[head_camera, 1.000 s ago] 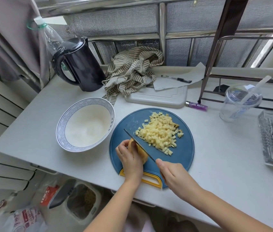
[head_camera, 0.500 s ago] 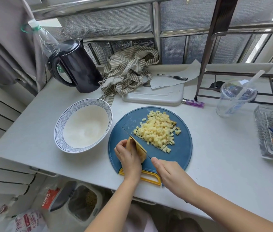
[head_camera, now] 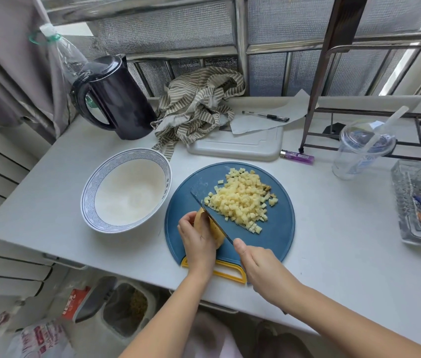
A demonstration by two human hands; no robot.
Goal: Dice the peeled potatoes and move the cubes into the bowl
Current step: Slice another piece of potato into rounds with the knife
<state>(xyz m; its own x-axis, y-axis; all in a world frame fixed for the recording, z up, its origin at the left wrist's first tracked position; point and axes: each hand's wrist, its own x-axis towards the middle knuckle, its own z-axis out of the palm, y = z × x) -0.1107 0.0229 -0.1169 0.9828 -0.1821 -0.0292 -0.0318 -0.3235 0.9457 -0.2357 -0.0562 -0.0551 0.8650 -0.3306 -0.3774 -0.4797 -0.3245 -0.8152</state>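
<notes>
Two hands: both at near-left part of blue board [head_camera: 276,236]
Left hand [head_camera: 199,244]: fingers curled over potato [head_camera: 218,239], pinning it on board
Right hand [head_camera: 263,275]: closed round knife [head_camera: 213,219] handle, handle hidden in fist
Knife: dark blade edge-down against potato's right side, tip pointing far-left; cut depth cannot tell
Potato: peeled, yellow, near-left of board, mostly under left hand
Cubes [head_camera: 243,200]: one pile on board's middle and far half, just right of blade
Bowl [head_camera: 89,195]: blue-patterned rim, white inside, upright, just left of board
Table [head_camera: 346,241]: white, carries all of it
Far side: kettle [head_camera: 116,99], striped cloth [head_camera: 199,107], pen [head_camera: 266,116], lighter [head_camera: 297,156], cup [head_camera: 359,153]
</notes>
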